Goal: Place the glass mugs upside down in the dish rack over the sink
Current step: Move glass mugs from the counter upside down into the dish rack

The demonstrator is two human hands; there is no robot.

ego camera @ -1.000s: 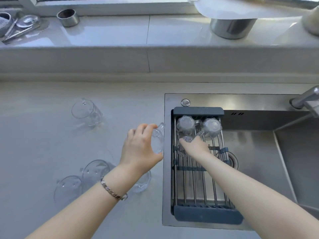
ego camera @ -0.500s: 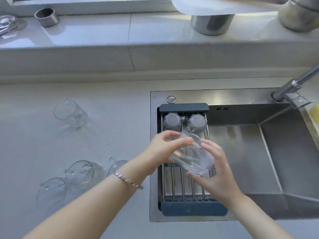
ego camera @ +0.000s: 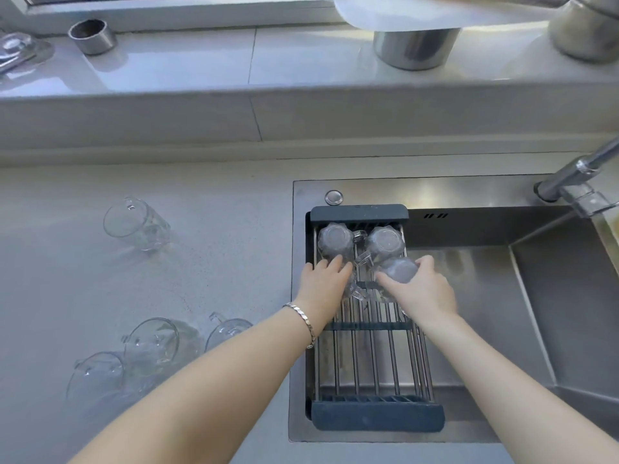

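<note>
A dark-framed dish rack [ego camera: 376, 415] with steel bars spans the left part of the sink [ego camera: 502, 296]. Two glass mugs stand upside down at its far end, one on the left [ego camera: 335, 241] and one on the right [ego camera: 385, 242]. Just in front of them, my right hand [ego camera: 422, 296] grips a third glass mug [ego camera: 399, 270], base up, low over the bars. My left hand [ego camera: 323, 283] lies on that mug's left side, where its glass handle shows under my fingers. Several more mugs lie on the counter to the left, among them one far off [ego camera: 134, 224] and one nearer [ego camera: 154, 341].
The tap [ego camera: 576, 182] reaches in from the right above the sink. On the window ledge behind stand a small metal cup [ego camera: 93, 36] and a metal pot [ego camera: 415, 50]. The rack's near half holds only bare bars.
Both hands have carried the mug from above the middle of the rack forward and down to just behind the two upturned mugs, and it now sits base up.
</note>
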